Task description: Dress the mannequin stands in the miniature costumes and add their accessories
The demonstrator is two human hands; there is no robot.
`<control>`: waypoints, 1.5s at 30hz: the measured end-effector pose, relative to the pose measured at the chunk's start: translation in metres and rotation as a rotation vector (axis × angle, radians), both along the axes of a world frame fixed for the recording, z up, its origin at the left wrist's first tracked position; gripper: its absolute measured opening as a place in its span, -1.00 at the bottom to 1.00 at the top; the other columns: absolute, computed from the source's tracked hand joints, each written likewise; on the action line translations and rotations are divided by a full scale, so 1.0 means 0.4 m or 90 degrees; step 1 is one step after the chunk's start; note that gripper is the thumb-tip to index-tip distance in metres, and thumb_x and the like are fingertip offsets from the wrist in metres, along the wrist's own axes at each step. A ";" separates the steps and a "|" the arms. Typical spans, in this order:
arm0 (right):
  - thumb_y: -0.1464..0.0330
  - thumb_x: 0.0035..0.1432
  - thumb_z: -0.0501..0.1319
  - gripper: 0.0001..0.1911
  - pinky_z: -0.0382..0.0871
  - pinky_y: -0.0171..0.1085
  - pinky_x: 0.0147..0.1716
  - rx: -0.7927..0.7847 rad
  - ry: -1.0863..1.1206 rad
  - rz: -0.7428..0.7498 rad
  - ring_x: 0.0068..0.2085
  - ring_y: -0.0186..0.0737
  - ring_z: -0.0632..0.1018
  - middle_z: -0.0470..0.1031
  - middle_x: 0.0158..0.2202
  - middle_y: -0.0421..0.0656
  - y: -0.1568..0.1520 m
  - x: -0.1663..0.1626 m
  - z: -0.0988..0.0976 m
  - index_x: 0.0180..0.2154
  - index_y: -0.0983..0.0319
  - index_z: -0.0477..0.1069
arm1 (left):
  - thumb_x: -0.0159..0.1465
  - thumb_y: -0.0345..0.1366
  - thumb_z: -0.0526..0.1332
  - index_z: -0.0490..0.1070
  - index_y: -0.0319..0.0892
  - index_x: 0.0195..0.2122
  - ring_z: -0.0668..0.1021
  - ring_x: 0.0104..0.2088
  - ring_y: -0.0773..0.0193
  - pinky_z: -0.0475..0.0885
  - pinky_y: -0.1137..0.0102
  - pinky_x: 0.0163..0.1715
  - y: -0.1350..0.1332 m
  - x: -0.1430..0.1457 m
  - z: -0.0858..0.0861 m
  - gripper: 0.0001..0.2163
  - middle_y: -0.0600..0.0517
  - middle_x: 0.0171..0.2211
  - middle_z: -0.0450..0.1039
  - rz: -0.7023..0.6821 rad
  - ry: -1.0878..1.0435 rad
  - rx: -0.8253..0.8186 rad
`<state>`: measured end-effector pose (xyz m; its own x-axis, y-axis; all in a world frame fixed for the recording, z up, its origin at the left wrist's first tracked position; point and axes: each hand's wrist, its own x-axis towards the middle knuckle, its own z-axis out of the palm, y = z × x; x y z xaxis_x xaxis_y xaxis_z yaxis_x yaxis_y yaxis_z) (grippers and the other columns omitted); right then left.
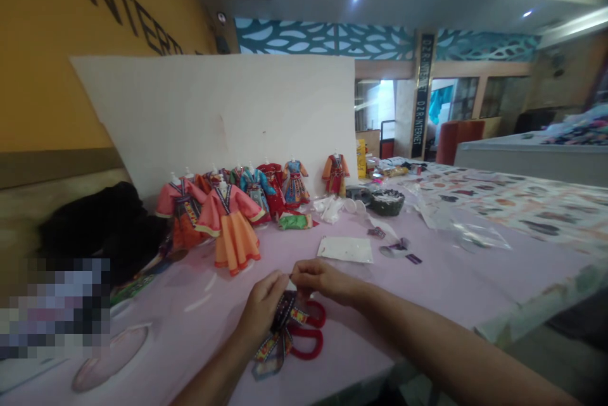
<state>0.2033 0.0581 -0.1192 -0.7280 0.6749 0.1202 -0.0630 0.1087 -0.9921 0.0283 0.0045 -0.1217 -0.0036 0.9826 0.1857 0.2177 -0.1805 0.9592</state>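
Observation:
My left hand (262, 306) is closed on a small dark doll garment (284, 310) with a flowered ribbon bow (275, 344) hanging from it. Close beside it, my right hand (319, 278) pinches at the garment's upper edge, fingertips nearly touching those of the left. Whatever sits between the right fingertips is too small to name. Red-handled scissors (306, 351) lie on the table just under the garment, their blades hidden. A white card (346, 249) rests beyond my right hand.
Several doll dresses on stands (236, 232) line a white backboard (237, 108). A green packet (295, 222), a dark bowl (387, 202) and ribbon scraps (413, 259) lie further back. Clear plastic (482, 235) is at right, a transparent oval piece (111, 358) at left.

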 end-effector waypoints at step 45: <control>-0.06 -0.05 0.47 -0.43 0.21 -0.34 -0.40 -0.018 0.042 0.008 -0.45 -0.40 0.37 0.39 -0.49 -0.29 -0.001 -0.001 -0.006 -0.37 0.28 0.37 | 0.19 0.14 0.28 0.26 -0.15 -0.40 0.35 -0.46 0.32 0.27 0.44 -0.48 0.003 -0.007 -0.012 -0.57 0.14 -0.48 0.26 -0.053 -0.014 -0.011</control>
